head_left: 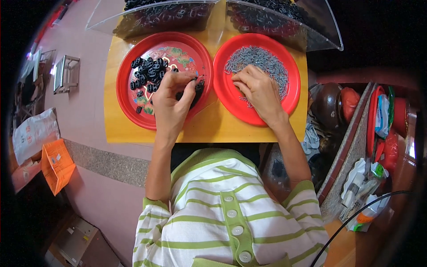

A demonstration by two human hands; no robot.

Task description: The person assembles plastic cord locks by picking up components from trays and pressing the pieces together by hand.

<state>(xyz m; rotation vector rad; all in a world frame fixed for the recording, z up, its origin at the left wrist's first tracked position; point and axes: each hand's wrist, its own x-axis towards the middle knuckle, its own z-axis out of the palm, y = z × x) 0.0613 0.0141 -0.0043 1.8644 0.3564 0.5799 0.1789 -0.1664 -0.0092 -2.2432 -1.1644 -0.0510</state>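
Observation:
My left hand (172, 95) is over the right side of a red plate with a flower pattern (122, 91), thumb and forefinger pinched on a small black plastic piece (195, 79). More oval black pieces with holes (149, 71) lie heaped on that plate, some hidden behind the hand. Above a plain red plate (223, 100) to the right is my right hand (258, 89), its fingertips closed together beside a spread of small grey screws (262, 58). What those fingertips hold, if anything, is too small to make out.
Both plates stand on a yellow table (113, 129). Behind them are a clear bin of black pieces (164, 20) and another clear bin with dark contents (271, 26). An orange bag (58, 164) is at left; a cable (351, 218) curves at lower right.

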